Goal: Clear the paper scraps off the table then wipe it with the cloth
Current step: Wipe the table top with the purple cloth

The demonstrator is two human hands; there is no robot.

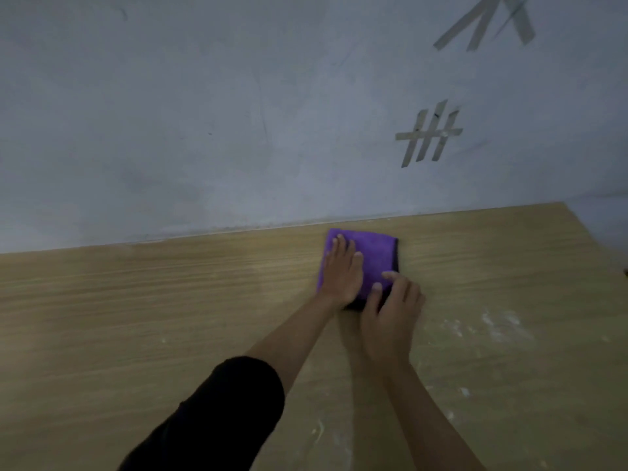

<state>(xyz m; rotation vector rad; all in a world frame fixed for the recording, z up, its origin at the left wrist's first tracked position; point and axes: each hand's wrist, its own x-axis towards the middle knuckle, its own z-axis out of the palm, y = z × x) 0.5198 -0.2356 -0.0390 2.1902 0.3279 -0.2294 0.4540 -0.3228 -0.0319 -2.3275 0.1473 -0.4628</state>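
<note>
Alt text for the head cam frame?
Left hand presses flat on a folded purple cloth on a wooden table near the wall; right hand touches the cloth's near corner. White smears mark the table's right side.

The purple cloth (375,253) is showing a soft, fuzzy, matt nap. The table (136,317) is showing pale wood grain with a faint sheen, chalky white smears (492,324) dulling it. The wall (204,113) is looking matt and scuffed, its tape strips (426,134) smoother; the sleeve (221,413) is looking like matt black fabric.
</note>
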